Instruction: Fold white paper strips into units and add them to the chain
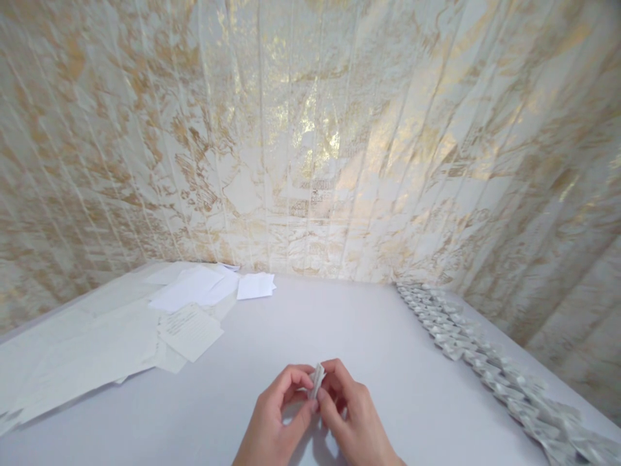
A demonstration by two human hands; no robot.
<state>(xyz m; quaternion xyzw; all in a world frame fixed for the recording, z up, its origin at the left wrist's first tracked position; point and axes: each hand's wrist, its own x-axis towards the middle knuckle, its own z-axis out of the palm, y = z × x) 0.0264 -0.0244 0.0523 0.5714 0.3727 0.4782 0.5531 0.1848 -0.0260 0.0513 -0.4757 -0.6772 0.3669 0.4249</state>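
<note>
Between my two hands, low in the middle of the view, is a small folded piece of paper, whitish and narrow, standing roughly upright with a slight tilt. My left hand pinches it from the left with thumb and fingers. From the other side, my right hand grips it, thumb near the lower end and forefinger at the top. Fingers cover part of the paper, so its full folded shape is hidden. Both hands are just above the white table.
Large overlapping sheets spread over the left side, with a printed sheet on their edge. Smaller white slips lie at the back. Along the right edge runs a long row of folded paper pieces. A gold-patterned curtain hangs behind.
</note>
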